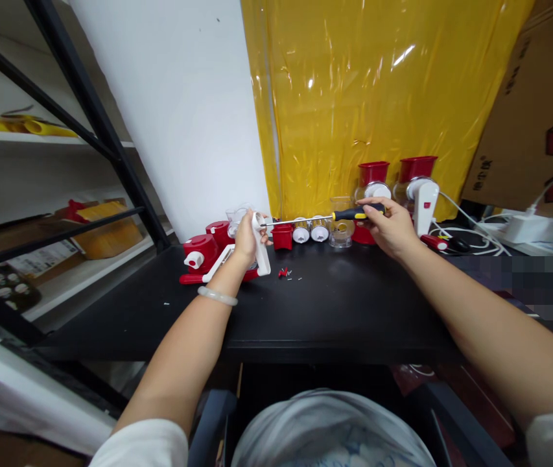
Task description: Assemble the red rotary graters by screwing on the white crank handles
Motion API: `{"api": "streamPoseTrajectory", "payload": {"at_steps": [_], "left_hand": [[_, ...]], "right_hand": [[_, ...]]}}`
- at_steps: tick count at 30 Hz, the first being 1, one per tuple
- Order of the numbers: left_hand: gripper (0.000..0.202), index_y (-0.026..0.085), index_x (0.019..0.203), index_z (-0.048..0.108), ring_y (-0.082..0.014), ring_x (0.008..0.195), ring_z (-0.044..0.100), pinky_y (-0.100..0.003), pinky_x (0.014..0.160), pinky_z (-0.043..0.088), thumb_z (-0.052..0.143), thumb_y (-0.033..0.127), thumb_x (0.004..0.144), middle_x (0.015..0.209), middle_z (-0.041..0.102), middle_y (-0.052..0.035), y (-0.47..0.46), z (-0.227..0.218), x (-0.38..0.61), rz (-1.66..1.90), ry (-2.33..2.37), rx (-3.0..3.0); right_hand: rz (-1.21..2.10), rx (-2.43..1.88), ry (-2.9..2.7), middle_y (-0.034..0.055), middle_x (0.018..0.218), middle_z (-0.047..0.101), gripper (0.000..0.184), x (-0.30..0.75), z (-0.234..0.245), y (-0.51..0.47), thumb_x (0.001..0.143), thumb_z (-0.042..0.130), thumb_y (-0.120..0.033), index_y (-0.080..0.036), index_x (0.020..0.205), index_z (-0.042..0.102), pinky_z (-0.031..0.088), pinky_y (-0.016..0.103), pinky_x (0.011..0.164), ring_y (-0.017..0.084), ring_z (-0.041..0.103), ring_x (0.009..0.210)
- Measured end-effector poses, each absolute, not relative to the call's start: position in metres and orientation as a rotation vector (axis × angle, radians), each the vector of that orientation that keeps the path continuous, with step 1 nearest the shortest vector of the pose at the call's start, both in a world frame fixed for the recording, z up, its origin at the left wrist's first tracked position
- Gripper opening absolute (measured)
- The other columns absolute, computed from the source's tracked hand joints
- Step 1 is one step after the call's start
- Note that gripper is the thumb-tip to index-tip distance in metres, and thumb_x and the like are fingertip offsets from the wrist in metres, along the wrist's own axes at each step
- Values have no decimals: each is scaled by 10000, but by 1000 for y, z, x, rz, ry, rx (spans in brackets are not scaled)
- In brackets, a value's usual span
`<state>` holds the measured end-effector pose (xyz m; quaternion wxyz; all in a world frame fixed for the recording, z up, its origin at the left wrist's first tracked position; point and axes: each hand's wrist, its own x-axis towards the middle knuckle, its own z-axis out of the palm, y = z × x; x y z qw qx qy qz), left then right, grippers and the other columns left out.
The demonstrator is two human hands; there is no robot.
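Observation:
My left hand [246, 239] is closed around a white plastic crank handle [262, 254], held above the black table. In my right hand [387, 224] is a screwdriver [351, 213] with a black and yellow grip; its long shaft points left, and the tip meets the upper end of the white handle. Whether the tip sits in a screw is too small to tell. Below the hands lie small red pieces [283, 272] and several tiny screws [294, 279]. Red grater bases [201, 251] with white knobs stand beside my left hand.
Two grater drums [319, 231], a red hopper [282, 237] and a clear housing [341, 232] line the table's back. Assembled red and white graters [423, 194] stand behind my right hand. White cables and a power strip [524, 227] lie right; a black-framed shelf [111, 149] rises left.

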<state>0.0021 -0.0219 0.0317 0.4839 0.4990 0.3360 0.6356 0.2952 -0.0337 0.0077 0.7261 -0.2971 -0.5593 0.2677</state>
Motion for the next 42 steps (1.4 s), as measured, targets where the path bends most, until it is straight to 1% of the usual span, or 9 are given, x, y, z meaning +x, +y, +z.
{"api": "streamPoseTrajectory", "payload": {"at_steps": [6, 10, 14, 22, 26, 29, 32, 37, 42], "left_hand": [[387, 189, 849, 583, -78, 368, 391, -215, 431, 426, 423, 521, 968, 514, 451, 50, -20, 30, 0, 1587, 796, 1197], [407, 192, 851, 583, -78, 369, 389, -218, 432, 424, 459, 568, 945, 510, 451, 53, -19, 29, 0, 1596, 797, 1208], [408, 192, 861, 570, -78, 367, 392, -216, 433, 432, 454, 573, 946, 505, 451, 60, -18, 29, -1, 1605, 794, 1245], [394, 190, 862, 555, -75, 358, 384, -210, 426, 428, 416, 542, 970, 492, 433, 64, -20, 30, 2, 1553, 804, 1261], [416, 191, 860, 553, -78, 364, 378, -214, 424, 423, 441, 582, 949, 495, 428, 67, -19, 29, 3, 1542, 802, 1280], [428, 193, 866, 550, -79, 369, 383, -217, 426, 423, 434, 598, 944, 504, 428, 67, -18, 29, 1, 1541, 802, 1300], [433, 196, 869, 545, -79, 372, 382, -221, 428, 422, 430, 607, 942, 511, 429, 68, -18, 28, 1, 1533, 804, 1320], [413, 201, 871, 536, -79, 372, 382, -225, 432, 429, 423, 590, 951, 512, 428, 69, -18, 27, 1, 1520, 791, 1357], [391, 198, 864, 537, -77, 367, 382, -219, 424, 430, 405, 554, 962, 511, 434, 67, -17, 26, 1, 1535, 779, 1363]], "right_hand": [[813, -562, -1275, 19, 917, 694, 326, 292, 8, -40, 602, 847, -354, -251, 881, 714, 595, 343, 782, 185, 682, 863], [839, -631, -1294, 48, 831, 689, 404, 296, 7, -37, 710, 758, -600, -224, 838, 685, 581, 356, 626, 205, 679, 732], [743, -809, -1358, 9, 578, 570, 540, 299, 6, -33, 774, 629, -755, -215, 795, 645, 451, 296, 436, 148, 533, 461], [907, -572, -1272, -14, 923, 663, 414, 296, 11, -42, 621, 814, -325, -321, 986, 618, 573, 334, 710, 178, 671, 821], [786, -648, -1316, 21, 846, 657, 332, 300, 10, -39, 706, 753, -514, -273, 896, 627, 571, 348, 642, 200, 663, 752], [685, -839, -1350, 15, 640, 589, 465, 302, 7, -33, 769, 664, -688, -228, 830, 631, 494, 315, 493, 162, 569, 524], [677, -817, -1311, 1, 698, 613, 392, 301, 7, -33, 721, 769, -579, -240, 869, 640, 498, 294, 526, 135, 569, 542], [961, -550, -1269, -3, 900, 677, 439, 299, 13, -43, 596, 840, -318, -304, 998, 665, 575, 333, 725, 189, 681, 848], [855, -756, -1241, 32, 682, 639, 421, 302, 10, -34, 742, 711, -629, -221, 844, 688, 541, 332, 542, 194, 646, 615]]}}
